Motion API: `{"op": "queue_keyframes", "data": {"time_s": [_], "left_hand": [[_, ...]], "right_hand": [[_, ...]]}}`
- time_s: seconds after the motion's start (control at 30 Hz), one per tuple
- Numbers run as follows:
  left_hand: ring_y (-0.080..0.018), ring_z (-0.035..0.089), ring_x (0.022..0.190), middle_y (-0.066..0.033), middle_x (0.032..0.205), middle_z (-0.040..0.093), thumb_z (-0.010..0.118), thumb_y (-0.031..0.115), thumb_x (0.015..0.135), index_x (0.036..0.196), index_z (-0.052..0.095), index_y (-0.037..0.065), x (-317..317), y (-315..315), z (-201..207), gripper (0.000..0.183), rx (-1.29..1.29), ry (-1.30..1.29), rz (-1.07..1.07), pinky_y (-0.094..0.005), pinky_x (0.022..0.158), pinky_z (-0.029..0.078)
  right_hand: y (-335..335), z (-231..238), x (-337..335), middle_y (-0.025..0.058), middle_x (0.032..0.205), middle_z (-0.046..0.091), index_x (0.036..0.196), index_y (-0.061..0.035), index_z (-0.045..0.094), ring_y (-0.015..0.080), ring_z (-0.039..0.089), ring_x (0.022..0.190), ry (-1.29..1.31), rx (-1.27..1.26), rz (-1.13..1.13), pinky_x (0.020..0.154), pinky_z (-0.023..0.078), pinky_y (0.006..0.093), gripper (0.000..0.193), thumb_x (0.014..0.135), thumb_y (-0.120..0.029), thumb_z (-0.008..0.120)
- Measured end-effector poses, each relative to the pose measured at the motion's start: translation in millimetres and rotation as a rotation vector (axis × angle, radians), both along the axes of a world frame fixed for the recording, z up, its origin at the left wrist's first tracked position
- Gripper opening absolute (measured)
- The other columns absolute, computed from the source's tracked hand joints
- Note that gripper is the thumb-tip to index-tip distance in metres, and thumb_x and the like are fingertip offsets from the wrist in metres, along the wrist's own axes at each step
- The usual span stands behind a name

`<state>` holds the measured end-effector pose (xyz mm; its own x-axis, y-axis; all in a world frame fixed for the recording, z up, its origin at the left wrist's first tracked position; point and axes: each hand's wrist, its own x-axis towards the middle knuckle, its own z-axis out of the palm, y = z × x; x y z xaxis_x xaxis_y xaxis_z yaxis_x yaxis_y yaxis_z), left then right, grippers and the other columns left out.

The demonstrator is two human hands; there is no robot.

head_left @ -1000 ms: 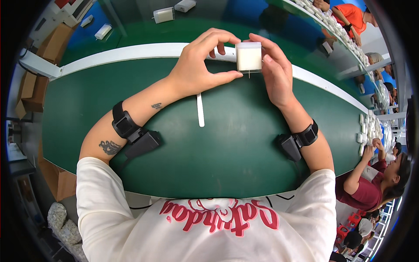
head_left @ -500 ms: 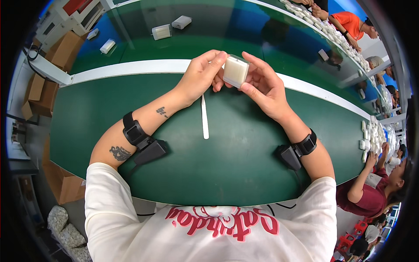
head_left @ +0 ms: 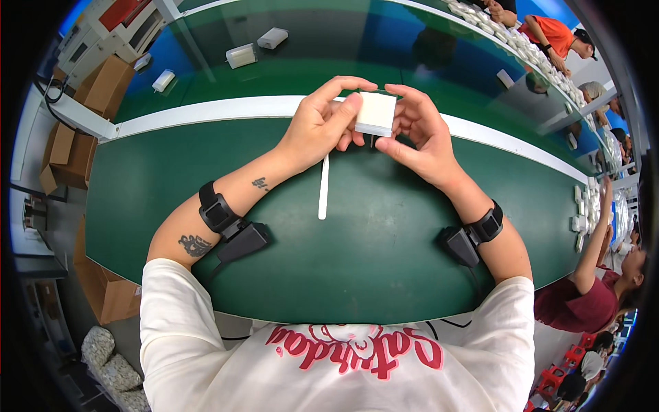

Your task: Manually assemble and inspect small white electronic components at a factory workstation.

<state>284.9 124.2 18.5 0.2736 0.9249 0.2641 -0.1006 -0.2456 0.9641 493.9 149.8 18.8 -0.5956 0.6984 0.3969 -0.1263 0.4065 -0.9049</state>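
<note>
A small white plug-type charger block [head_left: 375,113] is held up above the green table [head_left: 357,261] between both hands. My left hand [head_left: 321,127] grips its left side with thumb and fingers. My right hand [head_left: 419,137] cups its right side and underside. Metal prongs stick out beneath the block. A thin white strip [head_left: 323,187] lies flat on the table just below my left hand, untouched.
Beyond a white rail [head_left: 226,108] runs a green conveyor carrying several white blocks [head_left: 241,55]. More white blocks [head_left: 580,206] are stacked at the table's right end, where a person in a dark red shirt [head_left: 583,302] reaches. Cardboard boxes [head_left: 106,86] stand at the left.
Both hands have turned the white block, so a different face points at me. The hands stay together over the table's far edge; the white strip has not moved.
</note>
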Motion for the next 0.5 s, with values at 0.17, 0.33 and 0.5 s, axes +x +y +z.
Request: {"op": "queue_keyframes", "data": {"time_s": [0.17,0.33,0.5], "left_hand": [[-0.0059,0.055,0.062,-0.0010,0.073,0.061,0.066,0.013,0.091,0.135,0.044,0.007,5.6,-3.4,-6.0,0.049,0.152,0.046,-0.013,-0.0219,0.062,0.045],[-0.0059,0.053,0.062,0.0011,0.068,0.058,0.068,0.007,0.086,0.136,0.041,0.005,2.7,-0.7,-8.8,0.057,0.274,0.112,-0.006,-0.0226,0.063,0.045],[-0.0099,0.063,0.084,-0.0062,0.091,0.068,0.066,0.006,0.089,0.140,0.034,0.003,1.7,-0.4,-7.1,0.060,0.189,0.247,-0.019,-0.0266,0.079,0.050]], "right_hand": [[3.6,-4.9,0.3,0.0061,0.099,0.063,0.134,-0.0056,0.041,0.0114,0.059,0.083,0.005,0.063,-0.067,0.078,0.049,0.0277,0.059,0.083,-0.003,0.071],[2.6,-6.3,-0.9,0.0066,0.098,0.063,0.133,-0.0052,0.037,0.0123,0.059,0.083,-0.006,0.056,-0.058,0.078,0.049,0.0287,0.058,0.085,-0.005,0.070],[2.4,-5.4,-0.7,0.0066,0.096,0.062,0.133,-0.0041,0.036,0.0127,0.059,0.082,-0.024,0.102,-0.065,0.078,0.048,0.0295,0.056,0.087,-0.009,0.069]]}}
